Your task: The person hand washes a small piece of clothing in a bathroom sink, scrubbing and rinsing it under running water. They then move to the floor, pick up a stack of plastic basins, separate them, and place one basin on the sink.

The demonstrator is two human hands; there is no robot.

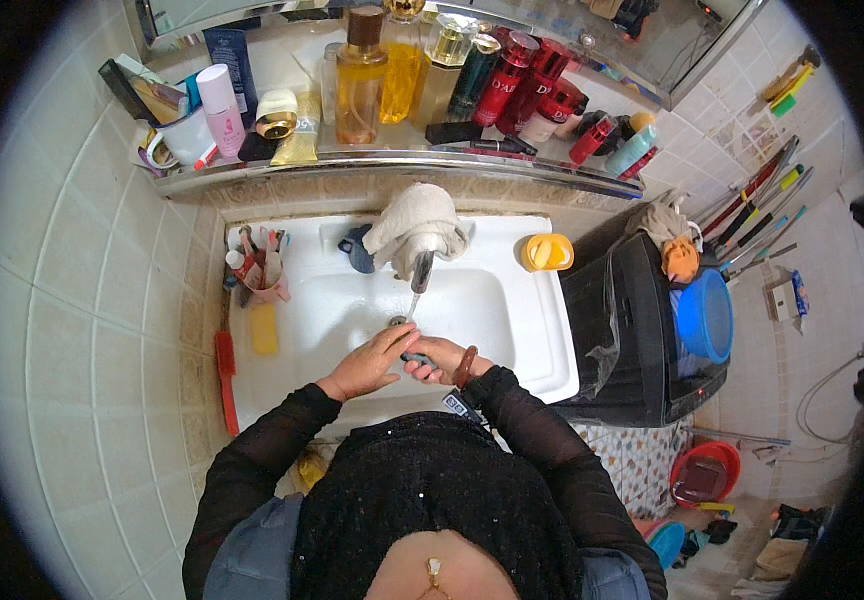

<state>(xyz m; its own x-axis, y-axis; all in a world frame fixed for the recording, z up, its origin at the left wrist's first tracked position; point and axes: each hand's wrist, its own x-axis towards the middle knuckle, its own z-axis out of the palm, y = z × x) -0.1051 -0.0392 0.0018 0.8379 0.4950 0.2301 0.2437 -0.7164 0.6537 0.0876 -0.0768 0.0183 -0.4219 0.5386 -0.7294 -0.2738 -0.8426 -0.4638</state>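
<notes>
Over the white sink [542,340], my two hands meet just below the thin stream of water from the tap [421,268]. My left hand [367,362] has its fingers stretched out, and its fingertips touch my right hand. Curled fingers of my right hand [437,358] close around a small dark grey-green object [418,359]; most of it is hidden, so its kind does not show. A brown bracelet [465,368] circles my right wrist. A pale cloth [418,222] is draped over the tap.
On the sink's left stand a pink cup [270,290] with brushes and tubes and a yellow soap bar [264,329]. A yellow soap dish [547,252] sits right. Bottles crowd the shelf [402,165] above. A black machine [642,330] carrying a blue basin [704,315] stands right.
</notes>
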